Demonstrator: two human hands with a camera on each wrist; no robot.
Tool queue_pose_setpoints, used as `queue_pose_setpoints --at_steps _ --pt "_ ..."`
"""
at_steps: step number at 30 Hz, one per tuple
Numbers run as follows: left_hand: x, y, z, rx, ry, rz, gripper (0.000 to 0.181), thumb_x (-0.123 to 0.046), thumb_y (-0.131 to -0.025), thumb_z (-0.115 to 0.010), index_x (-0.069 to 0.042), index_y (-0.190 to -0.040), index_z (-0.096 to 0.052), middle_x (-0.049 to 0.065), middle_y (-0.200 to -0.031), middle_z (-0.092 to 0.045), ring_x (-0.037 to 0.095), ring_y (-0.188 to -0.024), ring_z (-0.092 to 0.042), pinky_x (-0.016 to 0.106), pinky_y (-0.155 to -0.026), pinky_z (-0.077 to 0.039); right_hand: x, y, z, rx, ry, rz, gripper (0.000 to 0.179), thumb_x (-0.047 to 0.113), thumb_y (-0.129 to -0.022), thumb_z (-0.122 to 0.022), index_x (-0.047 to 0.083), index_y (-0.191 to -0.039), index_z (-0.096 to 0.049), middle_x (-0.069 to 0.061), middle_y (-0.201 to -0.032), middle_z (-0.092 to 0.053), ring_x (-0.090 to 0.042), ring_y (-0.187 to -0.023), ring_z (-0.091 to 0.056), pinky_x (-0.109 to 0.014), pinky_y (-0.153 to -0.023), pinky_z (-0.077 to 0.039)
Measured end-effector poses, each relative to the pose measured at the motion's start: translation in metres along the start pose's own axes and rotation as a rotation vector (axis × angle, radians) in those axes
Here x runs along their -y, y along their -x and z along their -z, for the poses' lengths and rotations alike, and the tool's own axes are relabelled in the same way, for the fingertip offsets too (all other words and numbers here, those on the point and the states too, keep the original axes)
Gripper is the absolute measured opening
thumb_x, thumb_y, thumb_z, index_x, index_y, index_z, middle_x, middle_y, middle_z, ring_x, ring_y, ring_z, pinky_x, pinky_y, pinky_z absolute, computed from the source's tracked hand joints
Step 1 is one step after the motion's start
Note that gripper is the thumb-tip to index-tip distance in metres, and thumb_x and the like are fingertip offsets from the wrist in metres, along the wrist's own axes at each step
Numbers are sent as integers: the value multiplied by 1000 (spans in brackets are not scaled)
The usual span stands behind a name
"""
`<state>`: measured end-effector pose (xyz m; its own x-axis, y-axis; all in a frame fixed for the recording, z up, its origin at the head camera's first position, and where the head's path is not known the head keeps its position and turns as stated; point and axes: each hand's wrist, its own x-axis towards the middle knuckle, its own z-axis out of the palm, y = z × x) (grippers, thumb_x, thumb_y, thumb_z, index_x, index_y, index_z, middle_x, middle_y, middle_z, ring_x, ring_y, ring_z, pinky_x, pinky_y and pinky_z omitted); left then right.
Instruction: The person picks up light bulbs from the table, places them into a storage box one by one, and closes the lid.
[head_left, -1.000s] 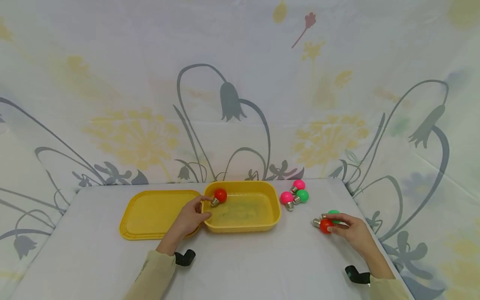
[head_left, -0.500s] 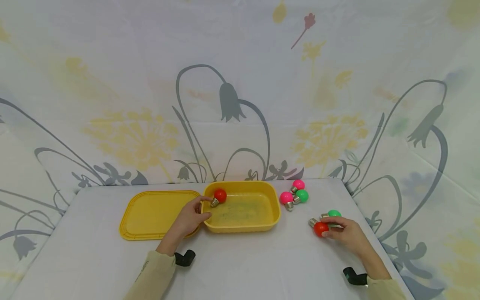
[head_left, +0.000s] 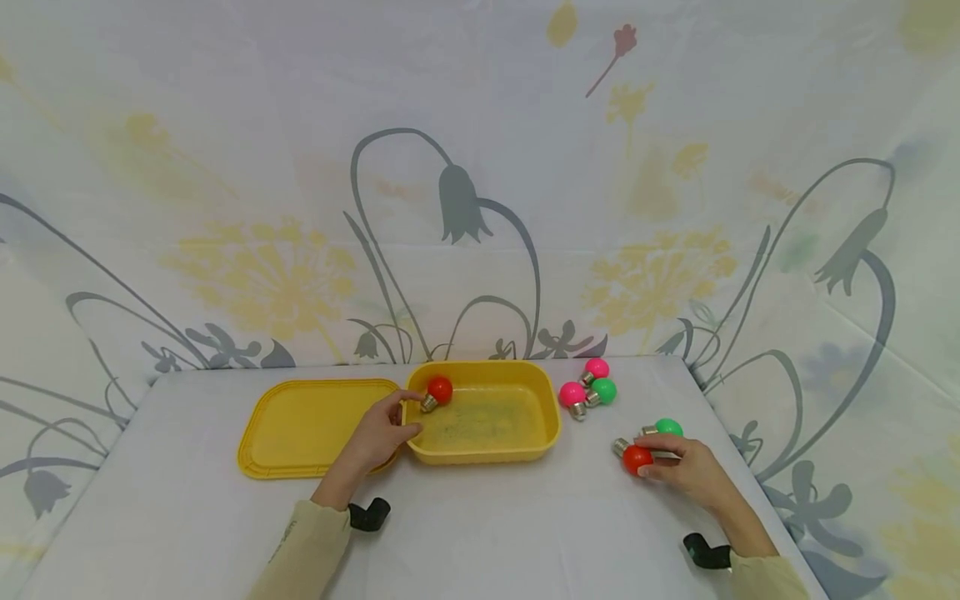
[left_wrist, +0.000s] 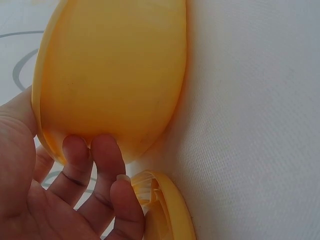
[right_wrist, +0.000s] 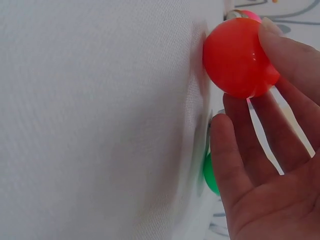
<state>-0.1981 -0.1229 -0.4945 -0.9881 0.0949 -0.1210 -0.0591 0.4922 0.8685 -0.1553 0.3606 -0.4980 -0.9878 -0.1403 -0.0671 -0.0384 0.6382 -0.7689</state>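
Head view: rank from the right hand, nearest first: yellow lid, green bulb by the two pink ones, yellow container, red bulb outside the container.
1. Red bulb: held in the right hand.
2. Green bulb: ahead and left, by the pink bulbs.
3. Yellow container: left of those bulbs.
4. Yellow lid: left of the container, farthest.

place: screened-off tabletop space, wider setting unclear | shown by: flower-print cloth (head_left: pixel 495 100) on three sides, white-covered table (head_left: pixel 525 533)
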Motion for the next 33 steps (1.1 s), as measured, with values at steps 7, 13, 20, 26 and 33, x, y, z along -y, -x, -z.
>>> queue_pose_setpoints --at_steps 7,13,20,26,33 --pt "-2 1 1 2 9 -10 40 -8 -87 -73 -14 -126 -63 8 -81 -43 23 -81 -46 32 -65 -36 -1 -3 0 38 -40 -22 45 15 -79 -84 2 -120 -69 -27 -135 -53 -42 -112 -59 -34 -83 -58" --pt "-1 1 0 -1 0 -6 41 -9 -88 -73 -15 -127 -63 7 -82 -44 22 -81 -46 32 -66 -36 0 -2 -1 41 -36 -40 44 15 -79 -83 3 -119 -70 -26 -133 -55 -43 -114 -58 -32 -83 -58" --pt "-1 0 0 -2 -9 2 40 -9 -88 -73 -16 -126 -63 7 -82 -44 23 -84 -46 33 -67 -36 1 -1 -2 34 -47 -55 43 13 -81 -82 1 -119 -69 -27 -134 -54 -44 -115 -57 -32 -84 -58" --pt "0 -1 -1 -5 -12 5 40 -9 -88 -73 -16 -125 -63 7 -82 -43 23 -85 -46 33 -68 -36 0 0 -2 27 -45 -51 43 14 -82 -81 1 -121 -69 -27 -135 -54 -45 -117 -55 -27 -83 -56" --pt "0 -1 -1 -3 -8 7 39 -9 -88 -73 -16 -125 -63 8 -84 -44 24 -88 -47 33 -68 -37 -1 1 -2 24 -50 -58 44 14 -82 -81 2 -123 -68 -26 -135 -56 -46 -122 -51 -22 -84 -54"
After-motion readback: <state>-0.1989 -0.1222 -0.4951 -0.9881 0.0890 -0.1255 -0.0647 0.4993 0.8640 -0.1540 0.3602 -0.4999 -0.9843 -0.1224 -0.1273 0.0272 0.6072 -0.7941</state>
